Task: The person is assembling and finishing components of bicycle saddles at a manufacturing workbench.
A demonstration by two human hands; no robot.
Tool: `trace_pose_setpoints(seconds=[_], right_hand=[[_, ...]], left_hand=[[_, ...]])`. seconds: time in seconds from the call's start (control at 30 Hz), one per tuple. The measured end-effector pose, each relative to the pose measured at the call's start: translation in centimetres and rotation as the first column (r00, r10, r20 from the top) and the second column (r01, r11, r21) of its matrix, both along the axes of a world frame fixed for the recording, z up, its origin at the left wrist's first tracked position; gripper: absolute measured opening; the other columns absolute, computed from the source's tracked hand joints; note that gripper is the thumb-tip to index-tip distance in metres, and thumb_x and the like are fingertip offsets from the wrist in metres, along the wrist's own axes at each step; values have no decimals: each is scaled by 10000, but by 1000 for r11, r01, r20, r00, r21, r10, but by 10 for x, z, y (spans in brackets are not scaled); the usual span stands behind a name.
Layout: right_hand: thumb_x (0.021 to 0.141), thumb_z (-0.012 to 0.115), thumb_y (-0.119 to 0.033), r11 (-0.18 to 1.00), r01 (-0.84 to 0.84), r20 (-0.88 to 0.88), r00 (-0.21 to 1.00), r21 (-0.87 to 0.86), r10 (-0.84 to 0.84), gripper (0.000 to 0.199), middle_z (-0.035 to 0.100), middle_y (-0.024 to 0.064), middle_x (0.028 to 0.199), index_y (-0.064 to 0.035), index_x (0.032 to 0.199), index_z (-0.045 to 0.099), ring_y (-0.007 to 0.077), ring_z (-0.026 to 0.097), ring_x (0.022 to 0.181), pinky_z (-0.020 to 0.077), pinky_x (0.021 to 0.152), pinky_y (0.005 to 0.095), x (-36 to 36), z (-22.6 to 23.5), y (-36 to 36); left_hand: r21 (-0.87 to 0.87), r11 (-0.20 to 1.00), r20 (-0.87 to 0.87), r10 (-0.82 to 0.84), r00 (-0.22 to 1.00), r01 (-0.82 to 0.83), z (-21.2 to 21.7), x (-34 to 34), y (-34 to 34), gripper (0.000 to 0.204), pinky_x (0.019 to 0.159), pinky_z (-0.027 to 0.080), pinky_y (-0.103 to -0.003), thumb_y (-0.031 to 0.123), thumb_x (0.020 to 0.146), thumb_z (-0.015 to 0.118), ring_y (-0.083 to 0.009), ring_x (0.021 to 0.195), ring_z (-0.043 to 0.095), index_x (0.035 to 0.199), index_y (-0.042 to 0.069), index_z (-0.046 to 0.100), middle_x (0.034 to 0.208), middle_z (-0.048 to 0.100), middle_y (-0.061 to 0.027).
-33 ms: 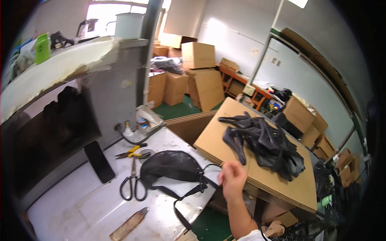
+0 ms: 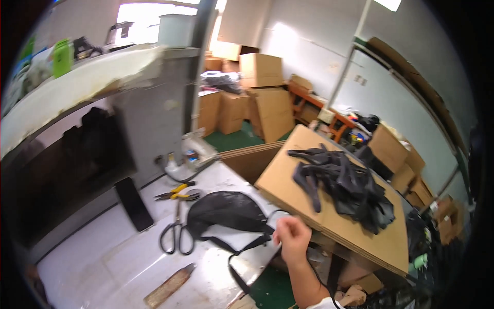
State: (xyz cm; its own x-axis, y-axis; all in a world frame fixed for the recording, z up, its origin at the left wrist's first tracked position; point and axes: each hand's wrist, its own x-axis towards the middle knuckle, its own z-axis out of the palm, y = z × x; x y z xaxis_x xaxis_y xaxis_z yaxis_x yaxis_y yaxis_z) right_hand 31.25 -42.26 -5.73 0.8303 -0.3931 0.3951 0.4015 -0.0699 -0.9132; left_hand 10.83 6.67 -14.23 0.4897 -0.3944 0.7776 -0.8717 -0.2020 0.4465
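My right hand [image 2: 293, 238] is closed, fingers pinched together, beside the right end of a black fabric pouch with straps [image 2: 226, 212]. A thin black cord [image 2: 278, 210] curves from the pouch's end to my fingers; the exact grip is hidden. One strap [image 2: 237, 275] hangs over the table's front edge. Left of the pouch lie black-handled scissors [image 2: 176, 238], with yellow-handled pliers [image 2: 180, 190] behind them. A worn, flat tool with a short dark tip [image 2: 170, 287] rests nearer to me. My left hand cannot be made out.
The white table [image 2: 103, 257] also bears a black phone [image 2: 134, 204] leaning at the left. To the right, dark fabric pieces [image 2: 350, 188] are heaped on a brown board stack [image 2: 278, 177]. Cardboard boxes [image 2: 270, 113] stand farther back. A ragged-edged shelf [image 2: 103, 77] juts out upper left.
The whole view has shifted slightly, so the table and its things appear farther right. My right hand has come a little nearer to the pouch and stays closed.
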Motion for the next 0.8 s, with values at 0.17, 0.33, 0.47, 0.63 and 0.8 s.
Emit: trace_pose_setpoints(seconds=[0.17, 0.33, 0.47, 0.63, 0.8], right_hand=[[973, 676, -112, 684, -190, 186, 880, -705, 437, 86, 669, 60, 755, -27, 966, 677, 143, 636, 599, 483, 514, 277, -71, -13, 102], [927, 697, -229, 107, -496, -238, 581, -862, 778, 289, 714, 188, 1083, -124, 1196, 712, 354, 697, 963, 530, 904, 516, -119, -48, 130], [950, 657, -197, -89, -612, -301, 253, -786, 919, 253, 713, 174, 1054, -91, 1176, 697, 359, 681, 942, 543, 844, 486, -97, -39, 168], [951, 650, -162, -47, -678, -358, 328, -734, 874, 244, 711, 177, 1064, -57, 1168, 688, 384, 675, 968, 543, 855, 474, -122, -13, 199], [928, 678, -150, -39, -748, -345, 258, -662, 903, 245, 710, 202, 1064, -46, 1149, 705, 400, 668, 1023, 532, 887, 481, -127, -24, 208]], left_hand=[[-61, 504, -917, 313, 248, -862, 78, -46, -52, 237, 870, 526, -332, 188, 1010, 654, -192, 921, 657, 1091, -34, 671, 1004, 718, -92], [375, 144, -289, 957, 33, -916, 80, -72, 32, 158, 766, 561, -370, 134, 922, 720, -321, 889, 717, 1016, 8, 701, 961, 719, -168], [440, -265, -108, 933, -344, -858, 74, -131, 115, 227, 866, 530, -446, 187, 905, 734, -389, 987, 665, 1039, 13, 679, 1032, 693, -203], [440, -578, -83, 736, -672, -688, 60, -163, 210, 379, 917, 494, -486, 275, 906, 734, -433, 1116, 597, 1112, -35, 666, 1147, 654, -284], [644, -440, -189, 702, -687, -626, 37, -152, 256, 529, 836, 516, -443, 328, 901, 757, -367, 1026, 638, 1225, -71, 630, 1114, 684, -250]])
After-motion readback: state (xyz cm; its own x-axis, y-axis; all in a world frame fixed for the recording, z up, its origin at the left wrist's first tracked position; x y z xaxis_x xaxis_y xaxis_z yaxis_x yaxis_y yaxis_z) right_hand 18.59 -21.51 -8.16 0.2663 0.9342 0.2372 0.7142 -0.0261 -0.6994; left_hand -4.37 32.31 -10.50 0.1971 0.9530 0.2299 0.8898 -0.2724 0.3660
